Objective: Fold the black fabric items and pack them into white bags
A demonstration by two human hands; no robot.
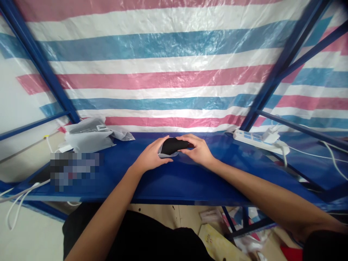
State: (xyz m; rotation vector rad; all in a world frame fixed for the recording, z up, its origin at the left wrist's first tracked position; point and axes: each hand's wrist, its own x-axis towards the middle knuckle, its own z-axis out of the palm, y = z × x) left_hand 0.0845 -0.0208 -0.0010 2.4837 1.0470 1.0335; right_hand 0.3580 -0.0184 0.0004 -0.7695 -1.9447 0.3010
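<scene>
Near the middle of the blue shelf, a black rounded object is held between both hands, with a grey, translucent edge showing along its lower left side. My left hand wraps its left end, thumb below and fingers above. On the right end, my right hand grips with thumb and fingers pinched around the narrower part. What the object is cannot be made out.
Grey plastic bags lie at the back left, beside a blurred patch and a dark item. A white power strip with plugs and cables sits at the back right. Blue metal posts stand on both sides, before a striped sheet.
</scene>
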